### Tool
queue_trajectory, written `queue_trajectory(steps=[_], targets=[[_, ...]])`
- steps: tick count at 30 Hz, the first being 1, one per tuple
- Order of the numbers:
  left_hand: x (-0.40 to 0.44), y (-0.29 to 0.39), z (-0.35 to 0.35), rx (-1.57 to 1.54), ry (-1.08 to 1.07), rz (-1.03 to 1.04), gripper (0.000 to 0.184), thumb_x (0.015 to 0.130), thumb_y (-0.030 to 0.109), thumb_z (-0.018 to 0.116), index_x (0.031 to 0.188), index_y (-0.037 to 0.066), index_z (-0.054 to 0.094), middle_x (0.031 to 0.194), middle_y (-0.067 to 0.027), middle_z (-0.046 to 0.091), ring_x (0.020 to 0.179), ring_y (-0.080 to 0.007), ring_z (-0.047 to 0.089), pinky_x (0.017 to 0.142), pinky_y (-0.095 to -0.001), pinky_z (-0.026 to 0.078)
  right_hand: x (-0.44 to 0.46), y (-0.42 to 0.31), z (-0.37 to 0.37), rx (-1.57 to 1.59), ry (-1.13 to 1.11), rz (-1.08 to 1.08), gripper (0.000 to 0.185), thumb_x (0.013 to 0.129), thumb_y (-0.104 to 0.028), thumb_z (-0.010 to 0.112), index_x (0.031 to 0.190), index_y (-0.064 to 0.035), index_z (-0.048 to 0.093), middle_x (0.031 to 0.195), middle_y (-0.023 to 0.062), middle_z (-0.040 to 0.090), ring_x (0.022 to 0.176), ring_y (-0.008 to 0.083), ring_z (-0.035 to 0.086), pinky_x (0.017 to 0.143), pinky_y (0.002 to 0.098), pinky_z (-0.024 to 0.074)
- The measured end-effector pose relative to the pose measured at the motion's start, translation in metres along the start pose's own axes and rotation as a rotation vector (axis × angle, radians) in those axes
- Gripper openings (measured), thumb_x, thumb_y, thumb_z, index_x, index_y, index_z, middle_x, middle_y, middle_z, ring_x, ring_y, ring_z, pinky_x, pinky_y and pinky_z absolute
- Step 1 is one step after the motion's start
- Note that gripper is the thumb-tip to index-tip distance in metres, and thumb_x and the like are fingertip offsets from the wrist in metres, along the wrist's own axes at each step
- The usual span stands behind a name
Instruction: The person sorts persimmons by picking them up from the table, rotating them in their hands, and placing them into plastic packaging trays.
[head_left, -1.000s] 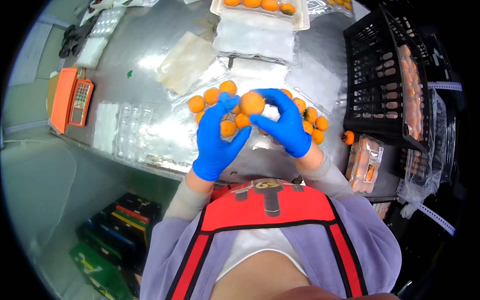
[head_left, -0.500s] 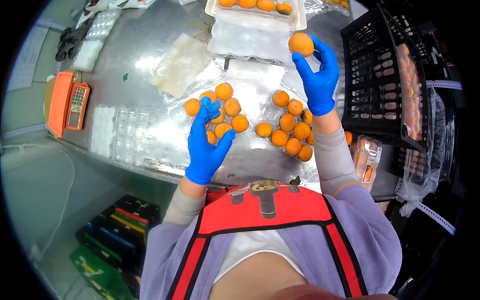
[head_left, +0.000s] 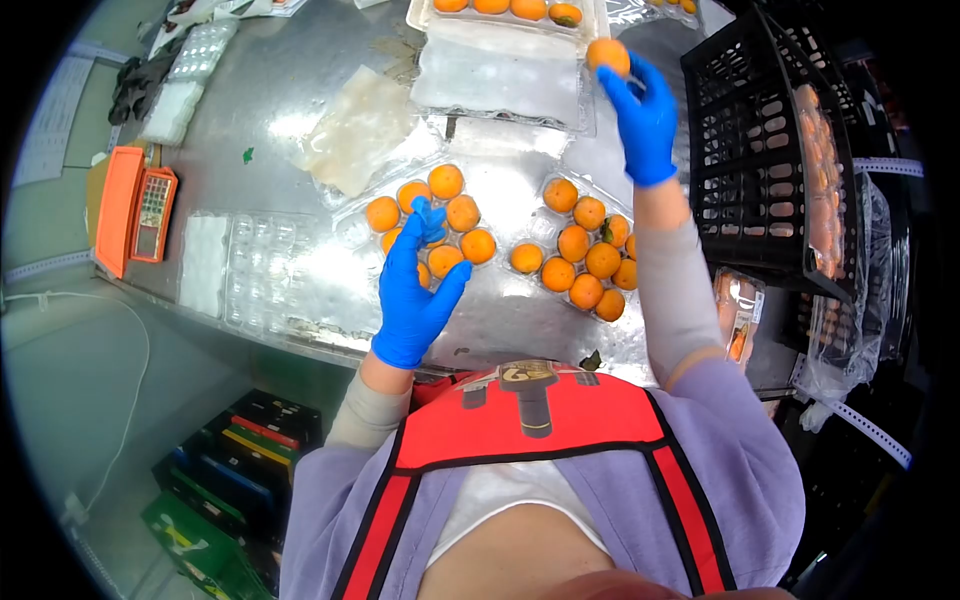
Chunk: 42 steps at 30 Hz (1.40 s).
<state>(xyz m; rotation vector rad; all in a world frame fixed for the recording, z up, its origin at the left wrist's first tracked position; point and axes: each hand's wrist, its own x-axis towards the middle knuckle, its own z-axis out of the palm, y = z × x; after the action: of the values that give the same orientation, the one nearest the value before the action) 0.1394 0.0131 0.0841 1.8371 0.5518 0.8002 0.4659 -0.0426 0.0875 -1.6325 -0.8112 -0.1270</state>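
My right hand (head_left: 648, 120), in a blue glove, is raised at the upper right with a round orange persimmon (head_left: 608, 57) between thumb and fingers. My left hand (head_left: 415, 290), also gloved in blue, is over the left clear plastic tray (head_left: 350, 212) of persimmons. Its thumb is spread from the fingers, and the fingertips rest on or just above the fruit, partly hiding it. To the right lies a second group of persimmons (head_left: 573, 243) in another clear tray, one with a dark green leafy top.
A black crate (head_left: 745, 170) with packed fruit stands at the right. At the back are a lidded clear pack (head_left: 500, 75) and a tray of fruit (head_left: 490, 6). A clear tray (head_left: 265, 265) and an orange scale (head_left: 122, 210) sit on the left of the metal table (head_left: 250, 110).
My right hand has moved up and away from me with the persimmon. My left hand has stayed nearly still over the left tray.
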Motion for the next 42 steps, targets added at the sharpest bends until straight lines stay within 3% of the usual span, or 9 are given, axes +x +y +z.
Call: queue_trajectory(steps=[5, 10, 12, 17, 19, 29, 30, 37, 42], targets=[[-0.008, -0.009, -0.004, 0.0, 0.003, 0.017, 0.074, 0.077, 0.001, 0.068, 0.141, 0.004, 0.032, 0.13, -0.0151, 0.05, 0.116, -0.0231, 0.052, 0.097, -0.0368, 0.041, 0.094, 0.069, 0.021, -0.075, -0.142, 0.191, 0.053, 0.077, -0.041, 0.071, 0.111, -0.0003, 0.063, 0.104, 0.012, 0.066, 0.095, 0.02, 0.061, 0.086, 0.0311, 0.0455], [-0.02, -0.02, -0.016, 0.045, -0.023, -0.068, 0.074, 0.077, 0.001, 0.068, 0.141, 0.004, 0.032, 0.14, -0.0151, 0.041, 0.118, -0.0243, 0.051, 0.097, -0.0372, 0.042, 0.137, 0.067, 0.056, -0.214, -0.046, 0.201, 0.048, 0.078, -0.036, 0.069, 0.108, 0.0027, 0.064, 0.098, 0.0156, 0.067, 0.09, 0.0234, 0.063, 0.081, 0.032, 0.0481], [-0.024, -0.024, -0.02, 0.058, -0.021, -0.088, 0.073, 0.078, 0.001, 0.067, 0.141, 0.004, 0.032, 0.141, -0.0149, 0.04, 0.118, -0.0244, 0.051, 0.096, -0.0372, 0.042, 0.14, 0.068, 0.061, -0.532, -0.267, 0.307, 0.046, 0.081, -0.037, 0.065, 0.108, 0.0005, 0.064, 0.099, 0.0156, 0.067, 0.091, 0.0237, 0.063, 0.082, 0.0329, 0.0482], [-0.034, -0.039, -0.029, 0.085, -0.007, -0.105, 0.073, 0.077, 0.002, 0.067, 0.141, 0.004, 0.032, 0.143, -0.0142, 0.039, 0.118, -0.025, 0.051, 0.096, -0.0366, 0.043, 0.136, 0.087, 0.05, -0.145, -0.333, 0.509, 0.037, 0.081, -0.033, 0.064, 0.105, -0.0044, 0.066, 0.099, 0.0156, 0.067, 0.089, 0.0281, 0.063, 0.083, 0.0375, 0.0477], [-0.035, -0.038, -0.034, 0.079, -0.024, -0.172, 0.073, 0.078, 0.003, 0.067, 0.141, 0.004, 0.032, 0.144, -0.0139, 0.038, 0.118, -0.025, 0.051, 0.096, -0.0365, 0.043, 0.118, 0.115, 0.037, -0.256, -0.124, 0.111, 0.043, 0.08, -0.036, 0.068, 0.111, -0.0072, 0.065, 0.105, 0.0125, 0.066, 0.098, 0.0239, 0.062, 0.087, 0.0323, 0.046], [-0.035, -0.04, -0.027, 0.135, -0.004, -0.169, 0.072, 0.075, 0.007, 0.072, 0.137, 0.003, 0.038, 0.126, -0.0122, 0.055, 0.102, -0.0218, 0.057, 0.087, -0.0328, 0.047, 0.096, 0.105, 0.024, -0.298, -0.125, -0.319, 0.029, 0.082, -0.025, 0.065, 0.109, -0.0135, 0.067, 0.104, 0.0121, 0.066, 0.094, 0.026, 0.063, 0.084, 0.0326, 0.0482], [-0.036, -0.041, -0.026, 0.133, -0.001, -0.168, 0.072, 0.075, 0.007, 0.072, 0.137, 0.003, 0.038, 0.126, -0.0122, 0.055, 0.102, -0.0218, 0.057, 0.087, -0.0328, 0.047, 0.089, 0.083, 0.027, -0.403, -0.048, -0.317, 0.032, 0.078, -0.026, 0.067, 0.103, -0.0057, 0.067, 0.099, 0.0151, 0.065, 0.09, 0.0305, 0.062, 0.083, 0.0385, 0.0479], [-0.042, -0.042, -0.027, 0.121, 0.008, -0.206, 0.069, 0.074, 0.007, 0.072, 0.135, 0.003, 0.041, 0.123, -0.0122, 0.056, 0.098, -0.021, 0.057, 0.085, -0.0328, 0.047, 0.107, 0.054, 0.053, -0.679, -0.346, -0.034, 0.033, 0.073, -0.024, 0.069, 0.1, -0.0053, 0.066, 0.098, 0.0167, 0.064, 0.093, 0.0339, 0.061, 0.083, 0.0396, 0.0483], [-0.04, -0.044, -0.027, 0.156, -0.029, -0.233, 0.069, 0.075, 0.007, 0.071, 0.136, 0.004, 0.04, 0.124, -0.0123, 0.055, 0.101, -0.0213, 0.057, 0.086, -0.0323, 0.047, 0.096, 0.057, 0.045, -0.605, -0.206, -0.254, 0.036, 0.074, -0.023, 0.071, 0.103, -0.003, 0.063, 0.096, 0.0175, 0.065, 0.09, 0.0332, 0.062, 0.081, 0.0385, 0.0489]])
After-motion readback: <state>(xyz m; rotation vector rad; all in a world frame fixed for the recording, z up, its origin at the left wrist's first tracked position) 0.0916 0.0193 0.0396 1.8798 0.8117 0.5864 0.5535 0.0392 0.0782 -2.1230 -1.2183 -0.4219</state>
